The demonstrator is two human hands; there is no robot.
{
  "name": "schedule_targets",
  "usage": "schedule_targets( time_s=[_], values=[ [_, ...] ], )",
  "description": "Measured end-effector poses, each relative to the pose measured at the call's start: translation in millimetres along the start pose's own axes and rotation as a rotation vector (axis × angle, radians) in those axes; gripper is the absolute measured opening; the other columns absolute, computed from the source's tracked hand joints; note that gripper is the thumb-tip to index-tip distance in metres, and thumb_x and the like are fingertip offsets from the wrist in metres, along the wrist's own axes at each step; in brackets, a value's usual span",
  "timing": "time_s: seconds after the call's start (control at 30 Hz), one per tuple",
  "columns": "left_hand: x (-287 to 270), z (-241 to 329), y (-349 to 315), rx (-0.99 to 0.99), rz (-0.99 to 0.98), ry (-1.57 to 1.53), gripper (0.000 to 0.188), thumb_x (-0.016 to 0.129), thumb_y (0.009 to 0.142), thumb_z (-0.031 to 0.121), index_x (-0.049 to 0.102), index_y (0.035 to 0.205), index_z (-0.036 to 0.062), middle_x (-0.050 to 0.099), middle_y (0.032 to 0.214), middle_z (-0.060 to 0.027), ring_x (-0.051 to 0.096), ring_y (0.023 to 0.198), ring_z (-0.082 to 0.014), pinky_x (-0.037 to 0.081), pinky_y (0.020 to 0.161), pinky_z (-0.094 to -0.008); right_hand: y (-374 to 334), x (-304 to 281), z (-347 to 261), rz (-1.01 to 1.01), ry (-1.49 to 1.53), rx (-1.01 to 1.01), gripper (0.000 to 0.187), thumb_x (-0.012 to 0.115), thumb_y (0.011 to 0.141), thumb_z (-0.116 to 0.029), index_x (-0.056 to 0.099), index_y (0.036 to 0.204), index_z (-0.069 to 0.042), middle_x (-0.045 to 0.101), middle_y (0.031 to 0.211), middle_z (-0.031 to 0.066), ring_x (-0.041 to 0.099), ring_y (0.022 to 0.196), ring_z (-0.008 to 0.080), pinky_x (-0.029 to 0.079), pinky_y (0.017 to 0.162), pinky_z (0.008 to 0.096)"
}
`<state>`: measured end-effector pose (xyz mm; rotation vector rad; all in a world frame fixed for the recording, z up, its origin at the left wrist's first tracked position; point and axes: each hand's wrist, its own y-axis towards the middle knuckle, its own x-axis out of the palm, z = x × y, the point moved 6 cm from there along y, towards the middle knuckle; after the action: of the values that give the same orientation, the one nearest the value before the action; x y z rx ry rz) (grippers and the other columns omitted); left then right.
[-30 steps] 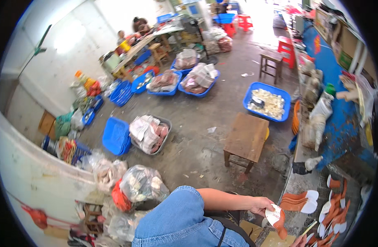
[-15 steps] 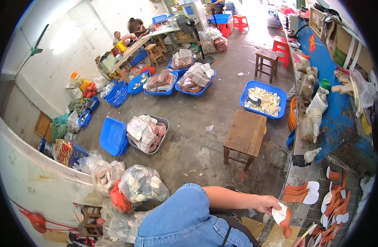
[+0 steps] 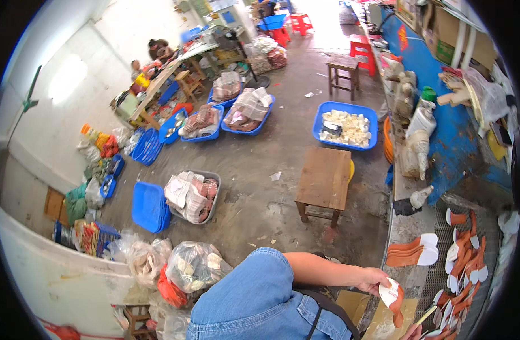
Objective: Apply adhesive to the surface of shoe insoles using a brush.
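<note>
My left hand (image 3: 375, 279) pinches the white heel end of an insole (image 3: 394, 309), whose narrower part is orange-brown. The insole is held over a cardboard sheet (image 3: 380, 323) on the bench. At the lower edge, my right hand (image 3: 411, 333) shows only in part, its fingers around a thin pale stick (image 3: 426, 315); the stick's kind is unclear. Beyond my left hand lies a neat stack of similar insoles (image 3: 404, 254). A looser spread of more insoles (image 3: 463, 260) covers the mesh surface to the right.
The bench (image 3: 410, 229) runs along my right, with bottles (image 3: 423, 122) farther up. A wooden stool (image 3: 324, 178) stands on the floor near a blue tub of pale pieces (image 3: 346, 126). Filled plastic bags (image 3: 196, 266) sit to my left. People are at a far table.
The view has shifted, so the room sits differently in the picture. My left hand still grips the insole, and my right hand still has the stick.
</note>
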<state>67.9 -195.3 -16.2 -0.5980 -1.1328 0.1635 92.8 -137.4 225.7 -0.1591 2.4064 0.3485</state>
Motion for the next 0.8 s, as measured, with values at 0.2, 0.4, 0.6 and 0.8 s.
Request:
schedule_targets(
  time_s=[0.2, 0.4, 0.6, 0.8],
  values=[
    [22.9, -8.4, 59.5, -0.081, -0.481, -0.160, 0.048, 0.066, 0.091, 0.010, 0.054, 0.137, -0.0002, 0.062, 0.134, -0.0147, 0.060, 0.125, -0.0286, 0.046, 0.109, -0.0458, -42.4, -107.5, 301.4, 0.053, 0.143, 0.233, 0.040, 0.056, 0.102, -0.013, 0.054, 0.139, 0.001, 0.065, 0.126, 0.0120, 0.062, 0.110, 0.0192, 0.050, 0.094, 0.0310],
    [32.6, 19.2, 84.6, -0.348, -0.182, 0.225, 0.043, 0.063, 0.096, 0.016, 0.052, 0.135, 0.0007, 0.063, 0.129, -0.0119, 0.062, 0.119, -0.0258, 0.050, 0.105, -0.0417, -119.5, -79.4, 269.7, 0.332, 0.246, 0.614, 0.029, 0.068, 0.092, -0.006, 0.068, 0.121, 0.000, 0.067, 0.101, 0.0011, 0.060, 0.091, 0.0108, 0.049, 0.080, 0.0256],
    [33.0, 20.5, 108.3, -0.408, 0.027, 0.477, 0.035, 0.061, 0.097, 0.010, 0.052, 0.131, 0.0038, 0.065, 0.124, -0.0102, 0.066, 0.112, -0.0201, 0.059, 0.090, -0.0349, -135.9, -55.5, 245.8, 0.436, 0.189, 0.576, 0.032, 0.073, 0.084, -0.002, 0.070, 0.116, -0.003, 0.066, 0.089, 0.0078, 0.063, 0.081, 0.0158, 0.050, 0.075, 0.0281],
    [26.3, 3.3, 113.9, -0.398, 0.086, 0.444, 0.035, 0.059, 0.099, 0.011, 0.050, 0.132, 0.0054, 0.065, 0.122, -0.0086, 0.067, 0.109, -0.0184, 0.060, 0.086, -0.0323, -128.1, -33.6, 220.6, 0.305, 0.033, 0.373, 0.033, 0.075, 0.084, -0.005, 0.072, 0.117, -0.010, 0.059, 0.080, 0.0092, 0.060, 0.066, 0.0206, 0.048, 0.060, 0.0314]
  ],
)
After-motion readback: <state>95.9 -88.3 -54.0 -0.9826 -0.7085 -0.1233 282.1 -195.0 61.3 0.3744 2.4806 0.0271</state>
